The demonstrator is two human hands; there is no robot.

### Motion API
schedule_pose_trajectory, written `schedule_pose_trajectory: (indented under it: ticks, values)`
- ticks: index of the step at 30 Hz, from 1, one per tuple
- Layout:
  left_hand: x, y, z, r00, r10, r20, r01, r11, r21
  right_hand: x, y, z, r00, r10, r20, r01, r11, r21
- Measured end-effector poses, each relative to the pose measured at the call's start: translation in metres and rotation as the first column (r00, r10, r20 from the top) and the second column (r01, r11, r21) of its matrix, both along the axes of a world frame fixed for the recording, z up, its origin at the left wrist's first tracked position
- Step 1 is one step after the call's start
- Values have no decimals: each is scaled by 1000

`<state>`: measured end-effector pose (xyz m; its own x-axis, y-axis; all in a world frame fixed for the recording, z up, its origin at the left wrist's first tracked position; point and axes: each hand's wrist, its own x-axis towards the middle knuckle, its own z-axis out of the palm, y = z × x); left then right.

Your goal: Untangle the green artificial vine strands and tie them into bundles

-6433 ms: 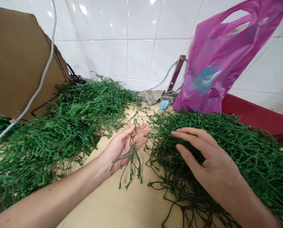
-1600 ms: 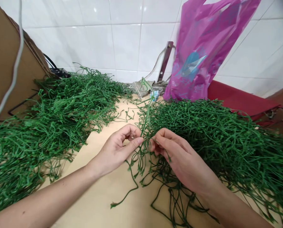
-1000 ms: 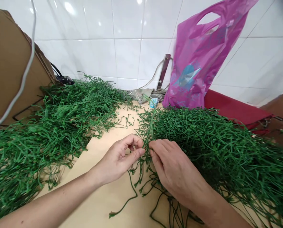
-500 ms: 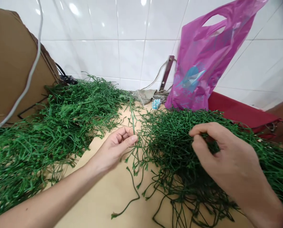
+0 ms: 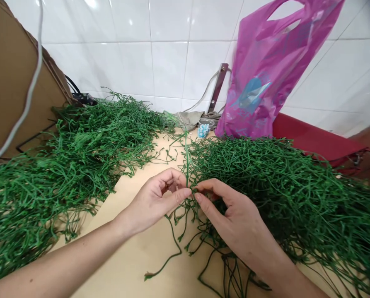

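My left hand (image 5: 164, 196) pinches the lower end of a thin green plastic stem (image 5: 187, 159), which stands upright from the fingertips with a lighter tip. Close beside it, my right hand (image 5: 231, 211) is closed at thumb and forefinger, its tips nearly touching the left ones at the stem's base. A small dark green piece shows between the right fingertips; its exact shape is hard to make out. Under and behind the right hand spreads a heap of dark green artificial stems (image 5: 250, 165). One loose stem (image 5: 169, 260) lies curved on the tan board (image 5: 119, 256).
A second, brighter green heap (image 5: 88, 149) covers the left side, before a cardboard box (image 5: 13, 82) and a hanging white cable (image 5: 32, 78). At the back stand a pink plastic bag (image 5: 259, 74), a blue-white item (image 5: 203, 130) and a red case (image 5: 318, 138) against white tiles.
My right hand has moved left from over the dark heap to meet my left hand at the stem. The left hand has shifted slightly right, still pinching the stem.
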<state>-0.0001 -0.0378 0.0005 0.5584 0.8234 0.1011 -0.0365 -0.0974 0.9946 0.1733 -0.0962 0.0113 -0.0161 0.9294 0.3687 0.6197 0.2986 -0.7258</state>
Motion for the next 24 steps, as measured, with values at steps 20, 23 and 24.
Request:
schedule_pose_trajectory:
  ticks: [20, 23, 24]
  values:
    - [8, 2, -11, 993, -44, 106, 59, 988, -146, 5, 7, -12, 945, 41, -325, -65, 996, -63]
    - [7, 3, -12, 997, -29, 73, 39, 989, -141, 7, 8, -11, 951, 63, -301, -83, 995, -54]
    - [6, 3, -13, 998, -20, 60, 27, 991, -131, 7, 9, -11, 956, 68, -287, -86, 995, -52]
